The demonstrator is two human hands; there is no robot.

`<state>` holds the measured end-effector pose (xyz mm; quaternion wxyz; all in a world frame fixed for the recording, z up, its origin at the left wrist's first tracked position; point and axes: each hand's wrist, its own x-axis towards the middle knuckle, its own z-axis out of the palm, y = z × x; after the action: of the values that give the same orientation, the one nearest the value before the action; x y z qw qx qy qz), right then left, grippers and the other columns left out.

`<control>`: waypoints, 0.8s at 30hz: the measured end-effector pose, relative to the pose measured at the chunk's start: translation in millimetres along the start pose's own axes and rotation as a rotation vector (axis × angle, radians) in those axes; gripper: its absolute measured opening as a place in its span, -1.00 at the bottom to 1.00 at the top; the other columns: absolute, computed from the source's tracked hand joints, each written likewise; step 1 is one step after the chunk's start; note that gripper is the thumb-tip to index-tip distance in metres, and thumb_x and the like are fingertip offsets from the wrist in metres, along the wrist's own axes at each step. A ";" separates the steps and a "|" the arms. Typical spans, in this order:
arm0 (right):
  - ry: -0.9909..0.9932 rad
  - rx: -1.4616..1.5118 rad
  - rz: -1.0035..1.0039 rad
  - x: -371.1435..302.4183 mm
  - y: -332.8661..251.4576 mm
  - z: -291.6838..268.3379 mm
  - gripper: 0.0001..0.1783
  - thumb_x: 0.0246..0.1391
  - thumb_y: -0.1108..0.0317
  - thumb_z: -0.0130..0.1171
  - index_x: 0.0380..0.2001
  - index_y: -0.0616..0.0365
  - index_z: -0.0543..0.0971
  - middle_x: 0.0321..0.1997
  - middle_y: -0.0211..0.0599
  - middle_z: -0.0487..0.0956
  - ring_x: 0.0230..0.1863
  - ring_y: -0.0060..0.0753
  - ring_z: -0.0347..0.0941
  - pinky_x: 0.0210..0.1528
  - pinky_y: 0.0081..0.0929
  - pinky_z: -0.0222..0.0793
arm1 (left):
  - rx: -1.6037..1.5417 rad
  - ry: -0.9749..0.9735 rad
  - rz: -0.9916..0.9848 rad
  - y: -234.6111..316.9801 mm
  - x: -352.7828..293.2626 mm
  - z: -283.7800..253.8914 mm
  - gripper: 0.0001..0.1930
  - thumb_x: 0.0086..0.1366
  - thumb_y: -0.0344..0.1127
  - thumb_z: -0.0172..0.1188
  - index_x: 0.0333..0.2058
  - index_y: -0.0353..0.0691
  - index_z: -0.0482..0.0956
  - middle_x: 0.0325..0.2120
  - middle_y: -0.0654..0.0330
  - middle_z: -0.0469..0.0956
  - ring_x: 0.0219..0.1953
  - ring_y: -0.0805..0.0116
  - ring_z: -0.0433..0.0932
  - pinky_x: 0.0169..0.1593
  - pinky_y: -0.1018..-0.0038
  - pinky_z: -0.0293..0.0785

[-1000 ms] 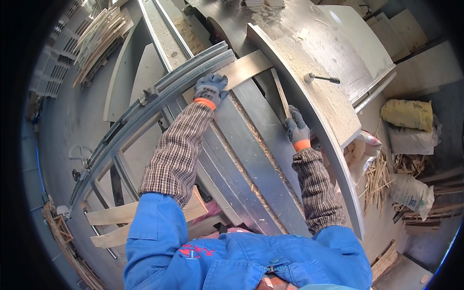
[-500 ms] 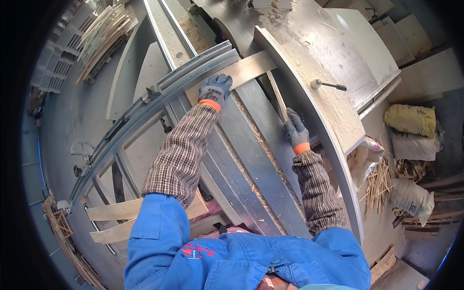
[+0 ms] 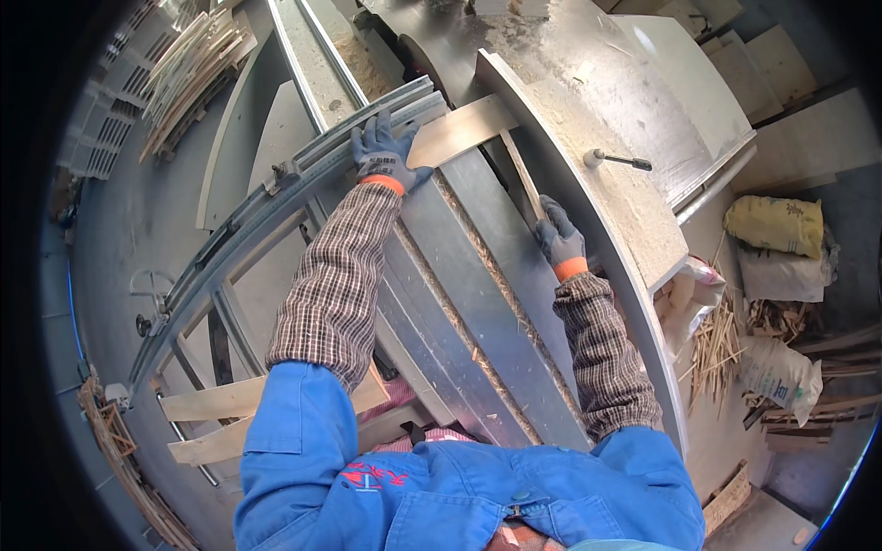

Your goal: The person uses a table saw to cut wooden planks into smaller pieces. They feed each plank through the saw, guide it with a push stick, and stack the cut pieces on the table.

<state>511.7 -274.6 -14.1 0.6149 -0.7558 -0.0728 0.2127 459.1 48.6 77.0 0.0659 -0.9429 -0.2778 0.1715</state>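
My left hand (image 3: 386,154), in a grey-blue work glove, lies over the metal fence (image 3: 317,151) with its fingers spread. Its thumb reaches toward the near left end of a flat pale wooden board (image 3: 469,129). That board lies across the metal saw table (image 3: 482,216), along the fence. My right hand (image 3: 560,237), gloved alike, is closed around the near end of a thin wooden stick (image 3: 520,170). The stick's far tip meets the board's near edge close to its right end. The fingers of this hand are partly hidden behind one another.
A curved-looking rip fence (image 3: 602,216) runs right of my right hand, with sawdust and a black-handled lever (image 3: 617,162) beyond it. A dark saw part (image 3: 418,60) stands past the board. Two pale boards (image 3: 216,401) lie at lower left; sacks (image 3: 776,225) and scrap sticks (image 3: 712,358) sit right.
My left hand has slid left off the board's face onto the fence, its fingers spreading. The right hand still holds the stick against the board, nearly unmoved.
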 end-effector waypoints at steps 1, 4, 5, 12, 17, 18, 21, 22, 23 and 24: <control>0.001 -0.029 0.007 0.9 0.6 -0.4 -0.46 0.14 0.43 0.13 0.23 0.07 0.50 -0.28 -0.54 0.58 -0.52 -0.75 0.30 -0.44 -0.72 0.24 | -0.005 -0.010 -0.002 0.4 0.2 0.0 -0.03 0.06 0.44 0.21 0.43 0.44 0.05 0.50 0.09 -0.22 0.53 0.05 -0.31 0.47 -0.07 -0.47; -0.011 -0.057 0.086 1.1 -1.2 -2.6 -0.46 0.10 0.39 0.18 0.20 0.05 0.53 -0.15 -0.45 0.62 -0.40 -0.69 0.40 -0.31 -0.65 0.37 | -0.006 -0.034 -0.013 2.5 1.6 -0.7 -0.04 0.07 0.44 0.21 0.43 0.44 0.06 0.50 0.08 -0.24 0.53 0.04 -0.30 0.47 -0.07 -0.47; -0.019 -0.049 0.144 1.4 -2.1 -2.8 -0.47 0.09 0.37 0.21 0.19 0.03 0.55 -0.09 -0.40 0.64 -0.35 -0.66 0.45 -0.25 -0.61 0.42 | -0.004 -0.044 -0.017 3.2 2.3 -0.9 -0.04 0.08 0.43 0.21 0.43 0.44 0.06 0.50 0.08 -0.23 0.53 0.03 -0.28 0.47 -0.07 -0.47; -0.019 -0.086 0.038 9.6 6.0 0.5 -0.46 0.08 0.38 0.20 0.18 0.09 0.54 0.16 -0.28 0.60 0.12 -0.47 0.50 0.17 -0.56 0.35 | 0.005 -0.033 -0.026 2.0 5.9 3.3 -0.10 0.09 0.42 0.20 0.40 0.46 0.13 0.50 0.09 -0.25 0.52 0.03 -0.27 0.47 -0.06 -0.48; -0.035 -0.070 0.104 12.5 12.9 -1.1 -0.46 0.08 0.35 0.18 0.19 0.11 0.53 0.21 -0.25 0.57 0.18 -0.43 0.48 0.23 -0.52 0.32 | 0.011 -0.033 -0.021 1.4 8.6 6.1 -0.11 0.10 0.44 0.18 0.40 0.48 0.14 0.51 0.10 -0.26 0.53 0.04 -0.28 0.47 -0.07 -0.49; -0.026 -0.097 0.064 13.7 13.7 -0.3 -0.46 0.08 0.34 0.18 0.19 0.11 0.53 0.21 -0.25 0.57 0.18 -0.43 0.49 0.23 -0.51 0.33 | 0.012 -0.038 -0.021 0.9 10.3 6.0 -0.11 0.10 0.44 0.18 0.40 0.49 0.13 0.51 0.10 -0.26 0.53 0.04 -0.28 0.47 -0.07 -0.49; -0.032 -0.100 0.052 16.7 17.2 1.7 -0.46 0.10 0.35 0.18 0.20 0.11 0.53 0.22 -0.23 0.56 0.19 -0.41 0.48 0.24 -0.49 0.32 | 0.000 -0.045 -0.029 -0.2 13.0 6.3 -0.11 0.10 0.44 0.18 0.40 0.49 0.13 0.51 0.11 -0.28 0.53 0.03 -0.28 0.47 -0.08 -0.50; -0.034 -0.098 0.055 18.1 18.7 2.5 -0.46 0.11 0.36 0.17 0.20 0.11 0.52 0.22 -0.23 0.56 0.19 -0.41 0.48 0.25 -0.49 0.32 | -0.009 -0.040 -0.029 -0.4 13.2 6.9 -0.11 0.09 0.43 0.19 0.40 0.49 0.13 0.51 0.10 -0.27 0.53 0.03 -0.29 0.47 -0.08 -0.49; -0.028 -0.078 0.107 19.7 20.4 3.5 -0.47 0.12 0.37 0.17 0.20 0.11 0.52 0.22 -0.22 0.56 0.20 -0.40 0.48 0.25 -0.49 0.32 | -0.011 -0.043 -0.033 -0.4 13.9 7.1 -0.11 0.09 0.43 0.19 0.40 0.49 0.13 0.51 0.09 -0.26 0.53 0.03 -0.29 0.47 -0.07 -0.49; -0.030 -0.081 0.051 21.0 21.9 4.2 -0.47 0.12 0.37 0.17 0.20 0.11 0.52 0.22 -0.22 0.56 0.20 -0.41 0.48 0.24 -0.50 0.32 | -0.017 -0.039 -0.035 0.0 13.3 7.5 -0.11 0.09 0.42 0.19 0.40 0.49 0.14 0.51 0.09 -0.25 0.53 0.02 -0.29 0.48 -0.07 -0.49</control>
<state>525.5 -268.1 -40.6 0.5770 -0.7785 -0.0714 0.2365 466.8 56.1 66.2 0.0551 -0.9349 -0.2969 0.1864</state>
